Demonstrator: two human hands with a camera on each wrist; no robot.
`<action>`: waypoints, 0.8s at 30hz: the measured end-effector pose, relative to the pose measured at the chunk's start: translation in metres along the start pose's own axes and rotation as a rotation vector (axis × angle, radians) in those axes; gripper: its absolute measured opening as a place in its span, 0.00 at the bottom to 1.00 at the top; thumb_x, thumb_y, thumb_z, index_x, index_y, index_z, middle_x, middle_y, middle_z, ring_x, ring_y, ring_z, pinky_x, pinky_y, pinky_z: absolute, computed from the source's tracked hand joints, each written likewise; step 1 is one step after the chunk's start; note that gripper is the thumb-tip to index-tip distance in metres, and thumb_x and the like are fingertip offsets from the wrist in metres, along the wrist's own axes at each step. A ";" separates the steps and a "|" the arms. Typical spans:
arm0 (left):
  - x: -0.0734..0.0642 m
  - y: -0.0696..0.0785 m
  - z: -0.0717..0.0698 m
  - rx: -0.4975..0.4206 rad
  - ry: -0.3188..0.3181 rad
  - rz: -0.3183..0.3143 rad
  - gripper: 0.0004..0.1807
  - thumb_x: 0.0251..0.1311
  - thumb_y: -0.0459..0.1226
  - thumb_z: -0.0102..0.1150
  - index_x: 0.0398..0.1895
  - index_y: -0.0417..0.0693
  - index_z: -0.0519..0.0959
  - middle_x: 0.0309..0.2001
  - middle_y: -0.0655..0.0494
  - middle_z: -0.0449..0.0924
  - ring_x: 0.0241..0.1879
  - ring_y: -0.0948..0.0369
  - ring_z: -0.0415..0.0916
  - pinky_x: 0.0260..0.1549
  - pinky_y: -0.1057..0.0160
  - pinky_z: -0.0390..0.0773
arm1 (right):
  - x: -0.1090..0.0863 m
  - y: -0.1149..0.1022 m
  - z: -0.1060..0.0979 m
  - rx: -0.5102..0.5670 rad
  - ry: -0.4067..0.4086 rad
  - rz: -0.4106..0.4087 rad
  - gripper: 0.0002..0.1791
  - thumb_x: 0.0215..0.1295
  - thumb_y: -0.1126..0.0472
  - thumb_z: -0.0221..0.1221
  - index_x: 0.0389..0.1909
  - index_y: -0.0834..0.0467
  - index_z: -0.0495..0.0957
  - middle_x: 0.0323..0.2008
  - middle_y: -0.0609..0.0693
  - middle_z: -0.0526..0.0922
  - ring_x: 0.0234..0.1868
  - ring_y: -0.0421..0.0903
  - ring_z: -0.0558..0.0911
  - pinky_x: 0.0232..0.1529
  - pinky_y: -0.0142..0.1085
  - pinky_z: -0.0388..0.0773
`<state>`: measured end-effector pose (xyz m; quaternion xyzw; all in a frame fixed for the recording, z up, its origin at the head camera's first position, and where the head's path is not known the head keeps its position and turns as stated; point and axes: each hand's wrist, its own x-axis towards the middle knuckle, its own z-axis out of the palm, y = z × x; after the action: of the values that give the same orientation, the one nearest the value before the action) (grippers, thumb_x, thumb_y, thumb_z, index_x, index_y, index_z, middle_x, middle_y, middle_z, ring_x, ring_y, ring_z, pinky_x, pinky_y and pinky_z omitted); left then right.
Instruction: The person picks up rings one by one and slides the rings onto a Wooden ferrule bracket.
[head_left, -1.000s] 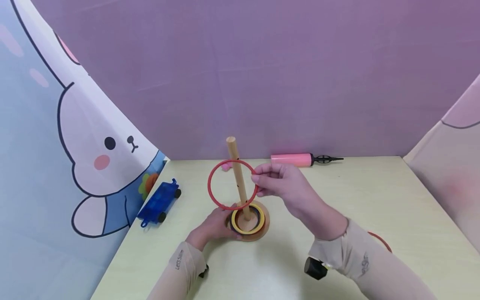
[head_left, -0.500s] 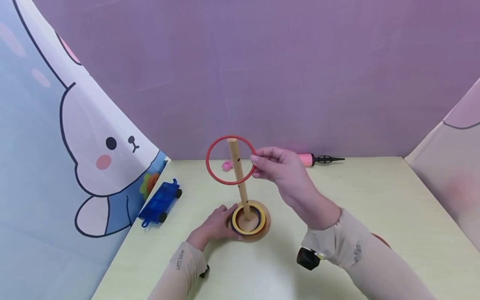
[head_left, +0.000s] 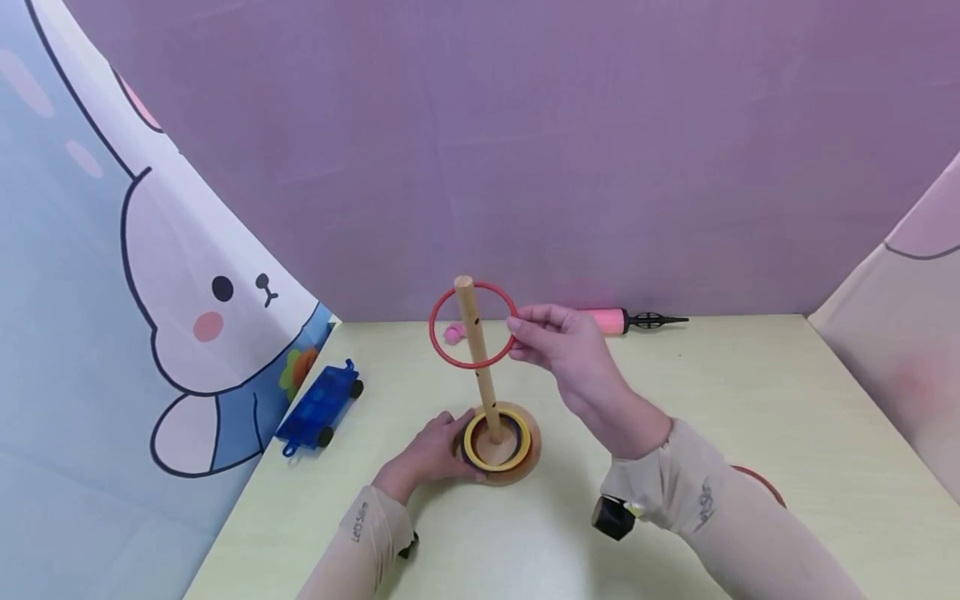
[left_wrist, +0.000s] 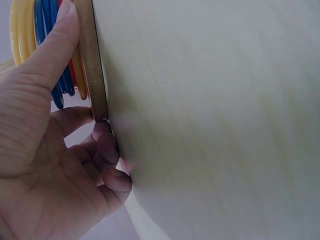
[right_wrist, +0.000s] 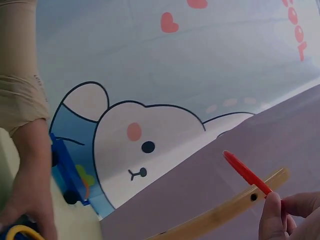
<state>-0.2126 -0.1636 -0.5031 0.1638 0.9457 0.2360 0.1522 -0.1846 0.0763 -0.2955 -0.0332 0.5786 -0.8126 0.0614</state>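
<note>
My right hand pinches the side of a thin red ring between thumb and fingers. That ring appears to encircle the wooden pole near its top, with the pole's tip rising past it in the right wrist view. Low on the table, my left hand grips the edge of the stand's round wooden base; in the left wrist view the thumb lies along the base and the fingers curl at its rim. Yellow rings, blue rings and a little red are stacked on the base.
A blue toy wagon stands at the table's left edge. A pink hand pump and a small pink item lie at the back by the purple backdrop. Another red ring is partly hidden by my right sleeve.
My right hand has lifted the red ring from lower on the view up to the pole's top, then shifted slightly right and tilted it. The left hand keeps its grip on the base.
</note>
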 end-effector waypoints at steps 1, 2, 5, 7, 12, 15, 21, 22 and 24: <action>0.000 0.000 0.000 -0.002 -0.002 -0.001 0.62 0.36 0.60 0.77 0.77 0.61 0.54 0.42 0.57 0.66 0.42 0.59 0.65 0.47 0.54 0.71 | 0.000 0.004 -0.002 -0.008 0.000 0.007 0.11 0.65 0.68 0.62 0.45 0.69 0.76 0.32 0.52 0.81 0.28 0.42 0.81 0.40 0.36 0.81; 0.000 0.000 0.000 -0.004 -0.002 0.000 0.62 0.36 0.60 0.77 0.77 0.61 0.54 0.42 0.57 0.66 0.42 0.59 0.65 0.47 0.54 0.71 | 0.001 0.009 -0.004 -0.020 -0.002 0.012 0.11 0.65 0.68 0.62 0.45 0.69 0.76 0.32 0.53 0.81 0.28 0.42 0.81 0.40 0.36 0.81; -0.001 0.001 -0.002 -0.009 -0.008 -0.003 0.62 0.36 0.61 0.77 0.77 0.62 0.54 0.43 0.57 0.66 0.43 0.59 0.65 0.47 0.54 0.70 | 0.003 0.024 -0.011 -0.050 -0.005 0.031 0.12 0.65 0.68 0.61 0.46 0.70 0.76 0.32 0.53 0.80 0.29 0.42 0.81 0.39 0.36 0.81; -0.001 0.001 -0.002 -0.006 -0.006 0.004 0.62 0.36 0.61 0.76 0.77 0.62 0.54 0.42 0.57 0.66 0.43 0.59 0.65 0.47 0.54 0.70 | 0.003 0.035 -0.015 -0.064 -0.001 0.049 0.12 0.65 0.69 0.61 0.47 0.71 0.76 0.32 0.52 0.80 0.29 0.43 0.81 0.39 0.36 0.81; -0.001 0.001 -0.002 -0.020 0.002 0.020 0.61 0.36 0.60 0.77 0.76 0.63 0.56 0.48 0.54 0.68 0.49 0.56 0.67 0.51 0.51 0.70 | 0.003 0.063 -0.024 -0.094 0.017 0.107 0.13 0.66 0.69 0.60 0.47 0.73 0.75 0.32 0.53 0.80 0.29 0.43 0.81 0.38 0.34 0.81; 0.000 0.000 -0.001 -0.026 0.006 0.024 0.61 0.36 0.60 0.77 0.76 0.62 0.56 0.57 0.50 0.68 0.57 0.52 0.66 0.57 0.48 0.67 | 0.002 0.081 -0.028 -0.108 0.026 0.142 0.13 0.65 0.69 0.60 0.47 0.74 0.75 0.31 0.55 0.81 0.28 0.42 0.81 0.36 0.33 0.80; -0.002 0.001 -0.001 0.007 0.046 0.080 0.62 0.36 0.59 0.78 0.76 0.51 0.57 0.55 0.48 0.70 0.54 0.52 0.67 0.56 0.50 0.68 | -0.002 0.111 -0.035 -0.111 0.046 0.197 0.11 0.65 0.70 0.60 0.46 0.73 0.75 0.32 0.57 0.81 0.28 0.43 0.82 0.34 0.33 0.80; -0.002 0.001 -0.002 0.020 0.052 0.090 0.62 0.36 0.58 0.78 0.76 0.50 0.57 0.52 0.50 0.70 0.51 0.53 0.68 0.54 0.51 0.69 | -0.002 0.115 -0.036 -0.114 0.054 0.203 0.11 0.65 0.70 0.60 0.45 0.73 0.76 0.32 0.57 0.81 0.28 0.43 0.82 0.34 0.33 0.81; -0.002 0.001 -0.001 0.042 0.065 0.109 0.61 0.35 0.58 0.79 0.75 0.49 0.59 0.44 0.54 0.69 0.44 0.57 0.67 0.49 0.54 0.70 | -0.001 0.124 -0.038 -0.119 0.072 0.214 0.10 0.65 0.72 0.60 0.44 0.73 0.76 0.33 0.61 0.81 0.27 0.44 0.82 0.34 0.34 0.81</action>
<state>-0.2112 -0.1641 -0.5013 0.2103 0.9446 0.2291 0.1050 -0.1809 0.0723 -0.4253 0.0542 0.6278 -0.7664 0.1248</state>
